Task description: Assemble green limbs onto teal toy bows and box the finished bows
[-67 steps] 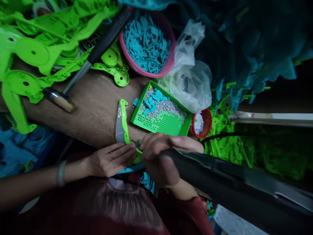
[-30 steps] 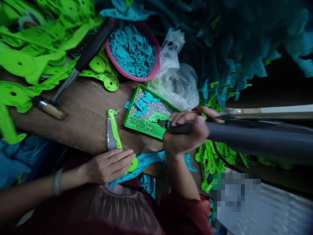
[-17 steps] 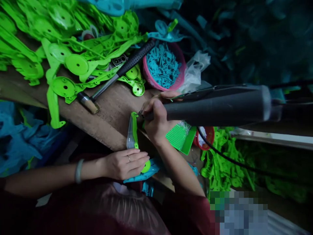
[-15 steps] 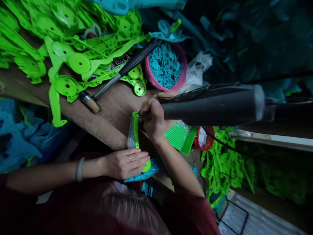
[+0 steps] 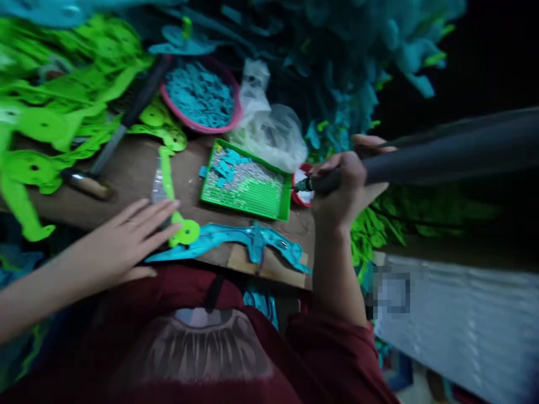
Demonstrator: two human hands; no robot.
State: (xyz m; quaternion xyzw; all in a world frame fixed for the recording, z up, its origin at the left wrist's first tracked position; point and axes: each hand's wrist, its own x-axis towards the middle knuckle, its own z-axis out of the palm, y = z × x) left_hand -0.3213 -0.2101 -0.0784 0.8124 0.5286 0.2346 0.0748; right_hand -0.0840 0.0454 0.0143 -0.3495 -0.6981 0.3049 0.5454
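My right hand (image 5: 343, 193) is wrapped round a long dark power screwdriver (image 5: 446, 154), its tip pointing left at the tray's right end. My left hand (image 5: 130, 238) lies flat with its fingers stretched out, the fingertips at a slim bright-green plastic part (image 5: 167, 174) with a round disc at its near end. A clear strip (image 5: 158, 182) runs along that part's left side. Just right of the disc, a blue bow-shaped plastic part (image 5: 227, 233) lies along the table's front edge.
A green tray (image 5: 275, 212) holds small silvery pieces and blue bits. Behind it are a pink basket (image 5: 238, 112) of blue pieces and a clear plastic bag (image 5: 273, 137). A hammer (image 5: 107, 151) lies left, beside piled green parts (image 5: 46, 123). A red basket (image 5: 305, 199) stands right.
My right hand has drawn the screwdriver away from the green part, to the right past the tray. My left hand still lies flat by the green part. The view has shifted right.
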